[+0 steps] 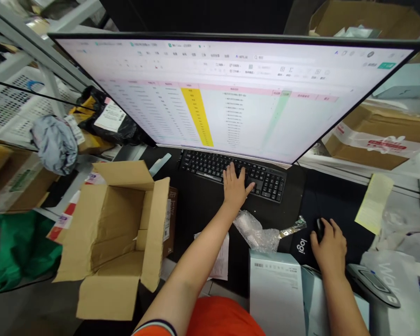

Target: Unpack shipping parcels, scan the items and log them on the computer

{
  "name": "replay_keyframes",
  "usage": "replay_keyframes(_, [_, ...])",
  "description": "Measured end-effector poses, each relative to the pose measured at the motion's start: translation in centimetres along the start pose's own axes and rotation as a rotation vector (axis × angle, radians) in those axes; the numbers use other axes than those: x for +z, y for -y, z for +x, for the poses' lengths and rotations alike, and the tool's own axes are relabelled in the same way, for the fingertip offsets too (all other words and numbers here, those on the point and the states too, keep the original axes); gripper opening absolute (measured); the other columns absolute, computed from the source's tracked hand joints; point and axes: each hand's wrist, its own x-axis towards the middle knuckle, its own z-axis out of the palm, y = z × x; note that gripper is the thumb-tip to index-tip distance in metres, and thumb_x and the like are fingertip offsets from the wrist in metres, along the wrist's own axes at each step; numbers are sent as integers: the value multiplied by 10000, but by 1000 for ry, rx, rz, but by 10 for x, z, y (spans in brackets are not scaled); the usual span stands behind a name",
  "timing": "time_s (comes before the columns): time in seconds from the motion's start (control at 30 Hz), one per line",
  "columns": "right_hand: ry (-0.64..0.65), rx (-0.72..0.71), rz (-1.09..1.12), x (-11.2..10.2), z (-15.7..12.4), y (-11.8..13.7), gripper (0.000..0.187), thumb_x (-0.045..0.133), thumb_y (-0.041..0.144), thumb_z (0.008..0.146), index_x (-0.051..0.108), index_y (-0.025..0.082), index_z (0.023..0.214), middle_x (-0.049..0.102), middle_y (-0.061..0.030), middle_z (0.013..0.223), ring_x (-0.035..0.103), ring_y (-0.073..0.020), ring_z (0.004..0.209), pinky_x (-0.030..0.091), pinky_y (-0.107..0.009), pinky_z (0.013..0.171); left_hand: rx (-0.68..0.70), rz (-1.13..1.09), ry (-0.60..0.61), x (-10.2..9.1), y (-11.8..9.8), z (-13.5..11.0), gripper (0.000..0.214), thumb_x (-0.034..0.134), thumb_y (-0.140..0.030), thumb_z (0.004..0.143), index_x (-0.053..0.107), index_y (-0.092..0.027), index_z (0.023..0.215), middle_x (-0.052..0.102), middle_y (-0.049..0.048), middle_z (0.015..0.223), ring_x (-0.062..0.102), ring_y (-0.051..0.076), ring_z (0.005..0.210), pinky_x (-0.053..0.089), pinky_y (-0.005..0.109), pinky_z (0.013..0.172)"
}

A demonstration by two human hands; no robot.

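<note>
The flat black computer keyboard (231,175) lies across the far middle of the dark counter (203,205), tucked half under the lower edge of the wide monitor (231,93), its long axis running left to right and dipping a little toward the right. The left hand (236,186) rests palm down on its right half, fingers spread over the keys and closing on nothing; this hand is the nearer one to the keyboard, reaching straight forward from the orange-sleeved arm. The small black mouse (319,228) sits well to the right and nearer the body, on a black mouse pad with pale lettering (301,245). The right hand (329,245) lies cupped over it, its grip curled around the mouse.

Between the two hands lies a crumpled clear plastic bag (255,231), just beside the left wrist. Below it stands a pale grey carton with a barcode label (276,289), touching the mouse pad's near edge. A printed paper slip (220,256) lies under the left forearm.

To the left an open brown cardboard box (119,233) stands with its flaps thrown wide. A yellow sticky paper (374,203) lies to the right. The monitor shows a spreadsheet with one yellow column. Around the counter are white wire shelving (21,93), more brown cartons, and a green bag (21,252) low on the left
</note>
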Motion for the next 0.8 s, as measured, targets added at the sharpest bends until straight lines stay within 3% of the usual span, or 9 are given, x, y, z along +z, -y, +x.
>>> replay_keyframes(0.13, [14,-8,7,-1,-1,2,593,458,439,922,541,176,1447,474,-174,1547,499,-425,1315,458,-606,1035,-30,-51,-35,-6,6,-16,655,574,-501,981,486,-87,1481,272,296,1649,280,431,1543,232,628,1256])
replay_keyframes(0.23, [32,8,-1,-2,-1,5,589,444,454,928,554,188,1442,484,-151,1549,509,-413,1310,468,-587,1036,-36,-131,-62,-14,17,-41,610,584,-477,980,499,-94,1447,292,290,1630,286,432,1536,274,637,1235])
replay_keyframes(0.4, [35,19,21,-2,-2,7,594,435,453,927,547,205,1455,486,-135,1553,497,-388,1337,463,-569,1054,-74,-264,-79,-31,46,-116,514,585,-380,976,506,-125,1415,338,253,1594,350,405,1494,370,614,1186])
replay_keyframes(0.6, [38,39,35,-2,-2,8,588,420,438,933,531,219,1467,463,-133,1572,491,-368,1352,466,-567,1053,-72,-260,-25,-43,88,-219,414,537,-286,958,556,-168,1355,427,200,1542,442,354,1427,396,600,1177])
replay_keyframes(0.8, [68,67,23,-3,0,7,581,408,442,937,544,225,1458,427,-131,1596,487,-389,1352,478,-600,1023,-167,-279,68,-37,115,-281,516,585,-271,849,564,-200,1360,474,177,1523,466,371,1413,388,616,1184])
